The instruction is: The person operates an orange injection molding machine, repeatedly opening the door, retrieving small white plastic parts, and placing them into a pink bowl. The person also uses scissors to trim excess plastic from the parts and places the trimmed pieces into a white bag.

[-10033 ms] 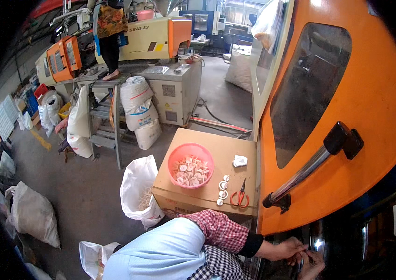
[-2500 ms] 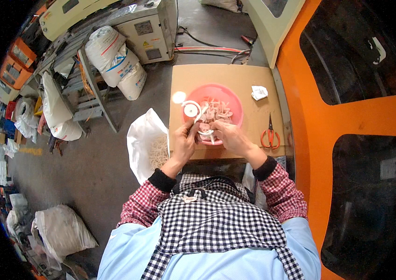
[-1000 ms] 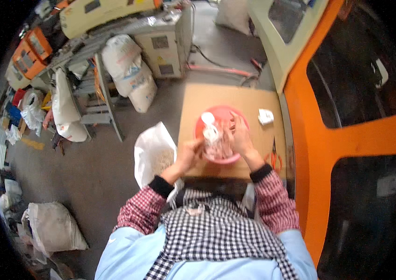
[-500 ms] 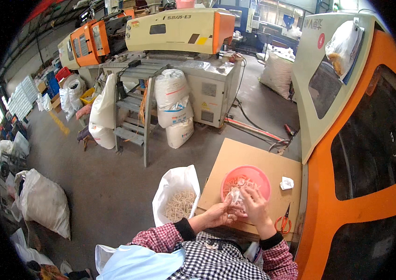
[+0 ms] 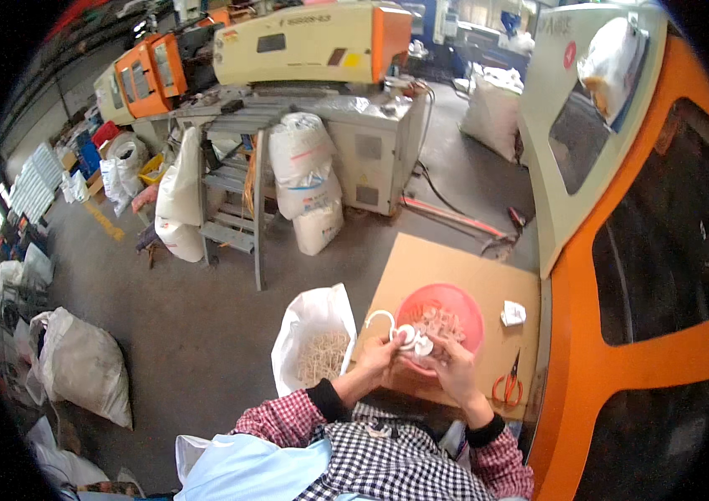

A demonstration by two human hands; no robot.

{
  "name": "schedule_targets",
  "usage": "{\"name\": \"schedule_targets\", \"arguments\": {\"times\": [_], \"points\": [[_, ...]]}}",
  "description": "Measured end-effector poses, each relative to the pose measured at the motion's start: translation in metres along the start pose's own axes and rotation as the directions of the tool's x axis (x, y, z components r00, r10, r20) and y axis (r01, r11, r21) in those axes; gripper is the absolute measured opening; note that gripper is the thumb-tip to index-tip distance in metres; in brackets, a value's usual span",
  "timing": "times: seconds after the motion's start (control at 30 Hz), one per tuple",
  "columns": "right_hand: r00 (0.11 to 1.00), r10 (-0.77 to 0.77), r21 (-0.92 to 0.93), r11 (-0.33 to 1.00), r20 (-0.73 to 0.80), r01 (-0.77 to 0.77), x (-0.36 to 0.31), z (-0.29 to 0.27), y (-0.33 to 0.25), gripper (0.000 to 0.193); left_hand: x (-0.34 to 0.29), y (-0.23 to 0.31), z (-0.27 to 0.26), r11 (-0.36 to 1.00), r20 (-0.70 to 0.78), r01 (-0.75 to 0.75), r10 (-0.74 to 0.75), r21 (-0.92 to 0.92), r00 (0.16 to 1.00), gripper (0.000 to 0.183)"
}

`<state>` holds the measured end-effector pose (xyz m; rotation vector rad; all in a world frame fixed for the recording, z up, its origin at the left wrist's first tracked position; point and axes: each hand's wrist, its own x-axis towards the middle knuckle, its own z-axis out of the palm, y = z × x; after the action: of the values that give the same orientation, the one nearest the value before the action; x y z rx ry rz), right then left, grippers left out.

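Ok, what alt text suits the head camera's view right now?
A person's left hand and right hand hold small white parts at a pink bowl of pale pieces on a cardboard surface. Red-handled scissors lie right of it, an open white sack stands left, and machines stand beyond.

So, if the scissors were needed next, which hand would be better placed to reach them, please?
Probably the right hand: the scissors lie on its side of the pink bowl, while the left hand, nearer the white sack, holds a white part.
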<state>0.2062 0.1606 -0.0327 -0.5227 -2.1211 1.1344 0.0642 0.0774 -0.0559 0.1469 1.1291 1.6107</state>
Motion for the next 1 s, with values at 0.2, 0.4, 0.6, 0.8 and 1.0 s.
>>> {"name": "schedule_targets", "arguments": {"times": [0.2,0.4,0.6,0.8,1.0], "points": [[0.918,-0.352,-0.383,0.885,-0.182,0.263,0.007,0.003,0.018,0.011,0.004,0.001,-0.011,1.0,0.12,0.012,-0.013,0.009,0.993,0.022],[0.834,0.539,0.143,0.84,-0.121,-0.523,0.002,0.002,0.077,0.027,-0.003,0.004,-0.007,0.208,0.558,-0.79,0.606,0.576,0.567,0.016],[0.884,0.365,-0.172,0.889,-0.294,-0.424,0.026,-0.002,0.111,0.034,0.017,-0.005,-0.011,0.605,0.317,-0.551,0.456,0.575,0.832,0.016],[0.902,0.285,-0.242,0.897,-0.324,-0.371,0.03,0.008,0.13,0.025,0.014,0.0,-0.008,0.827,0.294,-0.434,0.341,0.357,0.893,0.019],[0.981,0.134,-0.415,0.892,-0.141,-0.181,0.026,0.0,0.131,0.022,0.015,0.002,-0.008,0.855,0.264,-0.355,0.268,0.378,0.927,0.024]]}}
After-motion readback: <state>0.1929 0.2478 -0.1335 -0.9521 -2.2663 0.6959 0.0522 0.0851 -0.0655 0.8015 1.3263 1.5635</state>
